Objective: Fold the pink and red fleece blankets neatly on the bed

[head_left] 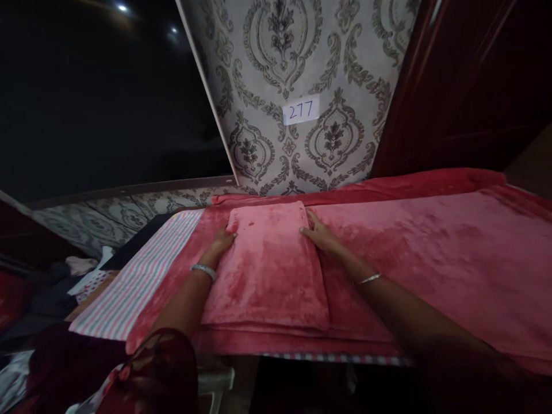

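So the folded plush cloth (267,270) is a neat-ish rectangle, soft pinky red, paler near the top and blotchy deeper red lower down, like brushed velvet. Couple of small dark dimples up top, corners a bit rounded. It's lying flat on a bigger plush blanket (422,259) in the same colours, right of a striped piece (142,276). Left hand (222,239) and right hand (319,233) are on opposite side edges near the top; can't tell if the fingers actually grip it.
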`<move>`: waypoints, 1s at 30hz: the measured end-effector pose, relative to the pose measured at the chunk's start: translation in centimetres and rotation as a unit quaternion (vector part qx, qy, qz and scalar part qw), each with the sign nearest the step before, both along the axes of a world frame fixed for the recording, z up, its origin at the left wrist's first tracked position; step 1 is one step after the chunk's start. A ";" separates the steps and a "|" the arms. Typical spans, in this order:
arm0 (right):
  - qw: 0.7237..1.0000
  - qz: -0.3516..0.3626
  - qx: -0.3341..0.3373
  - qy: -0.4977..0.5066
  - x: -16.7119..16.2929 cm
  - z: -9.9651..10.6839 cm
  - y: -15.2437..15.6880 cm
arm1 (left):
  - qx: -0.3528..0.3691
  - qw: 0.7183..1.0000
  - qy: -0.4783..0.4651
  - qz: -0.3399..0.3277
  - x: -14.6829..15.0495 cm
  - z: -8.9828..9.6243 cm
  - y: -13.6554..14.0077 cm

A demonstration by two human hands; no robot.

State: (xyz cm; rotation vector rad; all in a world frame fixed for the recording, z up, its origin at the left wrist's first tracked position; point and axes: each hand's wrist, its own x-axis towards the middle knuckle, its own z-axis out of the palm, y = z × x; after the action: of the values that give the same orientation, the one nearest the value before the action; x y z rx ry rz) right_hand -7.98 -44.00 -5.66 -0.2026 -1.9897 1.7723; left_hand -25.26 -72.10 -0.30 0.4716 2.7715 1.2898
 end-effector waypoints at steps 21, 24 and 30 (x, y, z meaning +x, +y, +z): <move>0.987 -0.007 -0.134 -0.089 10.1 -0.7 -7.9 | 0.199 0.971 -0.131 0.008 4.5 -3.7 -7.6; 0.985 -0.009 -0.143 -0.097 10.1 -0.6 -8.1 | 0.172 0.976 -0.135 -0.008 4.1 -3.2 -7.9; 0.988 -0.011 -0.115 -0.101 9.8 -1.2 -8.3 | 0.018 0.999 -0.029 0.010 1.1 -0.5 -5.7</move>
State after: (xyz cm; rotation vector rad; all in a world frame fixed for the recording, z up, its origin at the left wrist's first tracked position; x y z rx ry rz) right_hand 1.86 -52.29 -6.82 -0.4948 -1.9019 2.0349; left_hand -24.15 -77.76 -0.81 0.4031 2.7167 1.3366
